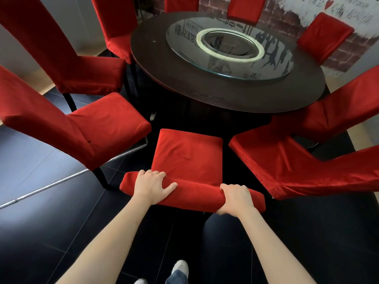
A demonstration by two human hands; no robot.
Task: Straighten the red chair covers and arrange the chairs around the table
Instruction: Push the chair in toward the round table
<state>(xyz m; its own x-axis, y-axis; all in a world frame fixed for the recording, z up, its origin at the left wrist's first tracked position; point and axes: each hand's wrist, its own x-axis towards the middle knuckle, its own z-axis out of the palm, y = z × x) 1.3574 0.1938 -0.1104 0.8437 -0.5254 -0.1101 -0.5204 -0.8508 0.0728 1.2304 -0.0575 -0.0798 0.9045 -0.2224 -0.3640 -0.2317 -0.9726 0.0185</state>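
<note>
- The near chair in a red fabric cover (187,158) stands directly in front of the person, its seat facing the round dark wooden table (225,99) and its front edge just short of the table's rim.
- The left hand (152,184) lies over the top of this chair's backrest near its left end, fingers draped over the far side and thumb spread along the cloth.
- The right hand (235,198) clamps the same top edge near its right end, fingers curled over the front; the thumb appears to wrap underneath, though that part is blurred.
- The two hands sit well apart on the backrest top, both bare forearms reaching down from the bottom of the view.
- The cover on the near seat shows soft creases across its middle.
- A left red-covered chair (82,128) stands angled just beside the near chair, and a right red-covered chair (297,165) sits close on the other side, its cover wrinkled along the lower hem.
- More red-covered chairs ring the table's far sides.
- A round glass turntable (229,50) rests on the tabletop.
- The floor is black glossy tile (51,232), and a white shoe (181,267) shows below.
</note>
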